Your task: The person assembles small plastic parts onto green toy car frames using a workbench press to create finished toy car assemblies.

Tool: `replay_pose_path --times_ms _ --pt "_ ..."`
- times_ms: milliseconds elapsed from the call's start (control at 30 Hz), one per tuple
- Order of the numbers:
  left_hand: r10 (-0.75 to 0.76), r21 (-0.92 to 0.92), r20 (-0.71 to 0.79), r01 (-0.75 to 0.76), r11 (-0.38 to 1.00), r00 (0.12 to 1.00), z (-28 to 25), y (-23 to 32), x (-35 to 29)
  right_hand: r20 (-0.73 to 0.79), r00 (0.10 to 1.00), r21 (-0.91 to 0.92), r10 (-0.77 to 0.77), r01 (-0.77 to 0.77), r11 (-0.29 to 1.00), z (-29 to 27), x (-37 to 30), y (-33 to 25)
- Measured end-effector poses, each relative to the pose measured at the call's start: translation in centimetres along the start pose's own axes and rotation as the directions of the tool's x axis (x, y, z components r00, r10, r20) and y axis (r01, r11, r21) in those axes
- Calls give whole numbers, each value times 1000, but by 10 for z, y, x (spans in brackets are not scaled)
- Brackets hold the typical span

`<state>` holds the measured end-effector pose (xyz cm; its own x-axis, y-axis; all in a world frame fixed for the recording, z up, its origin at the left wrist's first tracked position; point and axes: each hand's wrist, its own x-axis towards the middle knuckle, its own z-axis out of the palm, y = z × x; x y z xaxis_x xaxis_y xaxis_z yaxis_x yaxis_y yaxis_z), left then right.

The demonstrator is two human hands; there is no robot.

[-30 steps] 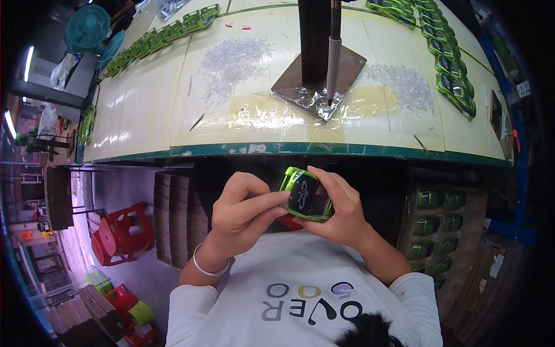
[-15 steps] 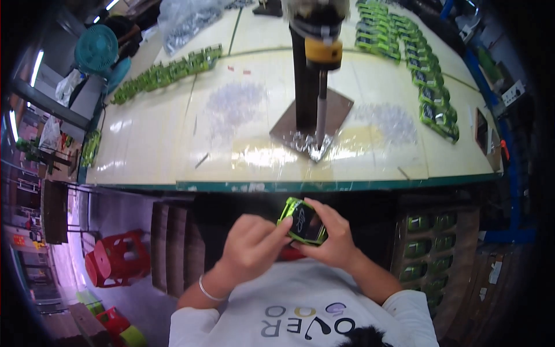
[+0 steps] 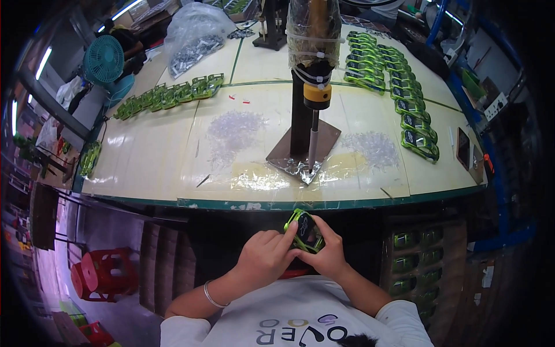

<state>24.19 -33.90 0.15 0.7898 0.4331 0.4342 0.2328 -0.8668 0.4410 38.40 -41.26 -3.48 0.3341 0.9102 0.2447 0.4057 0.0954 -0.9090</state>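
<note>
Just in front of the table's near edge I hold a green-and-black plastic shell [image 3: 302, 226], which resembles a toy car body. My right hand [image 3: 331, 252] is closed round its right side, thumb and fingers on opposite edges. At its left side, my left hand [image 3: 265, 255] has its index finger against the black face, its other fingers curled. The shell is tilted, and its underside is hidden. Beyond it, a hanging electric screwdriver [image 3: 317, 95] points its tip down at a brown plate [image 3: 315, 139] with shiny wrap on its near corner.
Similar shells [image 3: 415, 118] stand in rows at the table's right. Green frames [image 3: 167, 97] line the left. Two piles of small clear pieces [image 3: 234, 130] flank the stand. A partitioned box with shells [image 3: 406, 260] sits at lower right, red stools [image 3: 104, 274] at lower left.
The view has tipped up, showing more of the far table. My left index finger has moved up along the black face of the shell. The right hand keeps its hold.
</note>
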Motion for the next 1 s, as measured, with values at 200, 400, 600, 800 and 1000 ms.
replay_pose_path --times_ms 200,400,600,800,1000 --pt "-320 -504 -68 244 829 945 -4 -8 6 17 992 -186 -122 123 975 -9 8 -7" --pt "-408 -808 310 464 363 859 5 -10 5 -4 980 -272 -200 192 943 -11 4 -10" --pt "-415 -892 412 452 -1 812 10 -6 -1 -8 977 -348 -212 197 917 -12 4 -20" --pt "-326 -904 419 356 -236 848 3 -9 11 -13 987 -289 -159 148 946 -13 13 -26" --pt "-298 -908 396 323 -266 869 -1 -8 17 -9 986 -254 -165 158 954 -14 15 -23"
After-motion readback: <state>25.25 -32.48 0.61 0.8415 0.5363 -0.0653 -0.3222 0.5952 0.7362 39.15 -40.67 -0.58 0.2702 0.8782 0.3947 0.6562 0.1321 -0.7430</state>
